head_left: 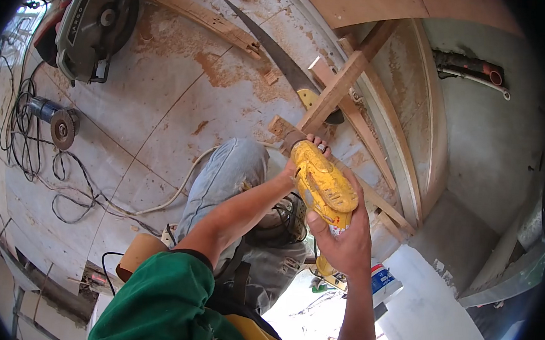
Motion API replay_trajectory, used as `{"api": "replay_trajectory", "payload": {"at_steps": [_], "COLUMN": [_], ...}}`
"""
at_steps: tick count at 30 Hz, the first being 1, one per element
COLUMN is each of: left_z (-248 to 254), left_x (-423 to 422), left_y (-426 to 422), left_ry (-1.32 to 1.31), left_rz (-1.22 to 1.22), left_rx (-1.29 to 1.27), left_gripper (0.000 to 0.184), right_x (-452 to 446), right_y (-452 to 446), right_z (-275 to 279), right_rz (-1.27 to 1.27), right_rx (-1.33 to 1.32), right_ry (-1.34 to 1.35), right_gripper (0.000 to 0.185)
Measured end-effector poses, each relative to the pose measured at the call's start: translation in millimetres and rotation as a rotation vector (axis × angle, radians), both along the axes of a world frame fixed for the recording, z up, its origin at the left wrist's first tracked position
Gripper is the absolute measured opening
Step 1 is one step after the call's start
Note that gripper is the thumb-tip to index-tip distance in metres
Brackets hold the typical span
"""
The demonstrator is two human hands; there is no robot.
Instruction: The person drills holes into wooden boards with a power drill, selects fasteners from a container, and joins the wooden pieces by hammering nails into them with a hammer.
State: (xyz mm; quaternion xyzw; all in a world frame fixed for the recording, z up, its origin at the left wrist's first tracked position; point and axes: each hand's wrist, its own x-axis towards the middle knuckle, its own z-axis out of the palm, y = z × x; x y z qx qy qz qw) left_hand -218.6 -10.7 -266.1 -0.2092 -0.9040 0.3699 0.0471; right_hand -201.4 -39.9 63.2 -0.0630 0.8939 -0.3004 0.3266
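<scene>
Both my hands are on a yellow power tool (324,178) with vent slots and a worn casing. My left hand (317,145) wraps its front end, a ring on one finger; the palm is hidden. My right hand (348,241) grips the rear part, thumb on the near side. A brown round part (293,140) at the tool's front is at a wooden strip (280,126); I cannot tell whether they touch. Close by, a wooden bar (335,91) crosses a curved wooden frame (393,118).
A handsaw (271,47) lies on the dusty tiled floor beyond the wood. At left are a circular saw (93,28), an angle grinder (55,120) and tangled cables (28,134). A wrench (478,78) lies at right. My bent knee (232,161) is beside the work.
</scene>
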Motion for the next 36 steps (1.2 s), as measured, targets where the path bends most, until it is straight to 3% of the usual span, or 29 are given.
{"api": "replay_trajectory", "payload": {"at_steps": [3,5,10,12,13,15,16,18,19,21,22,23,24,25,27,28,30,36], "left_z": [5,-33,-34,-26,-23,-24,-20,-8,-5,3,9,15,18,5,-11,-17,-23,-21], "left_x": [-1,-4,-3,-2,2,4,0,-2,1,4,4,5,5,3,-2,-1,1,-1], "left_y": [-4,29,31,38,34,23,26,31,27,15,10,6,3,16,32,31,23,22], "left_ry": [-0.010,-0.029,0.031,0.046,0.042,0.000,0.007,0.181,0.181,0.192,0.194,0.188,0.180,0.179,0.192,0.187,0.043,0.056], "left_rz": [-0.034,0.001,0.041,0.219,0.221,0.041,0.044,0.578,0.578,0.159,0.160,0.002,-0.156,-0.155,0.512,0.509,0.049,0.058], "left_rx": [-0.020,-0.018,0.000,-0.340,-0.336,0.058,0.057,-1.550,-1.552,-1.622,-1.624,-1.622,-1.614,-1.617,-1.571,-1.573,-0.048,-0.042], "left_gripper": [0.011,0.011,0.012,0.015,0.015,0.022,0.022,0.029,0.029,0.014,0.014,0.015,0.015,0.015,0.027,0.027,0.020,0.013], "right_x": [-9,-11,-8,-2,2,6,7,9,10,9,7,8,9,9,8,9,10,14], "right_y": [-7,-10,-18,-16,-14,-9,-8,-7,-7,-16,-19,-17,-13,-10,-10,-10,-10,-7], "right_z": [3,2,3,1,0,0,0,3,4,14,17,15,10,7,5,4,3,-1], "right_rz": [0.026,0.080,0.108,0.030,-0.054,-0.110,-0.164,-0.190,-0.223,-0.297,-0.372,-0.372,-0.301,-0.230,-0.221,-0.214,-0.223,-0.221], "right_rx": [-0.052,-0.092,-0.108,-0.158,-0.213,-0.213,-0.216,-0.230,-0.240,-0.238,-0.235,-0.236,-0.230,-0.225,-0.222,-0.216,-0.227,-0.221], "right_ry": [-0.038,-0.049,-0.022,-0.058,-0.096,-0.107,-0.120,-0.120,-0.121,-0.184,-0.246,-0.246,-0.192,-0.137,-0.140,-0.141,-0.151,-0.147], "right_gripper": [0.086,0.083,0.078,0.076,0.075,0.073,0.072,0.071,0.070,0.069,0.069,0.069,0.069,0.069,0.069,0.069,0.069,0.071]}}
